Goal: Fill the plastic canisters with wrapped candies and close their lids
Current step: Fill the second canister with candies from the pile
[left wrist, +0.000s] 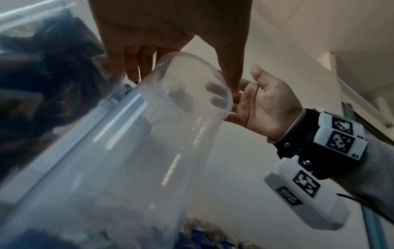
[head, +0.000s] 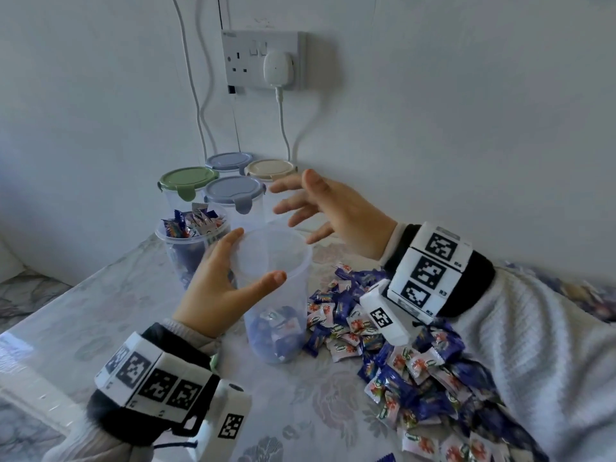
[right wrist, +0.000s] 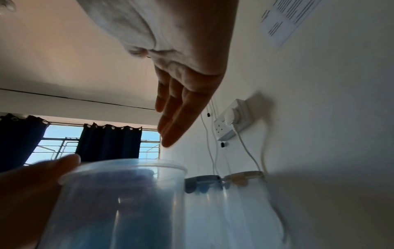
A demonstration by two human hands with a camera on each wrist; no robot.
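A clear lidless canister [head: 283, 261] stands on the table with a few wrapped candies at its bottom. My left hand [head: 257, 255] grips it near the rim, thumb in front and fingers behind; the left wrist view shows the same canister [left wrist: 170, 118] from below. Just above and behind the rim hovers my right hand [head: 296, 198], fingers spread and empty, also seen as loose straight fingers [right wrist: 175, 118] over the canister [right wrist: 119, 193]. A pile of blue and white wrapped candies [head: 383, 345] lies on the table to the right.
A second lidless canister [head: 191, 241], heaped with candies, stands left of the held one. Behind are several lidded canisters: green lid [head: 188, 180], blue lid [head: 233, 191], beige lid [head: 270, 168]. A wall socket [head: 263, 58] with cables hangs close behind. The floral table [head: 116, 311] extends left.
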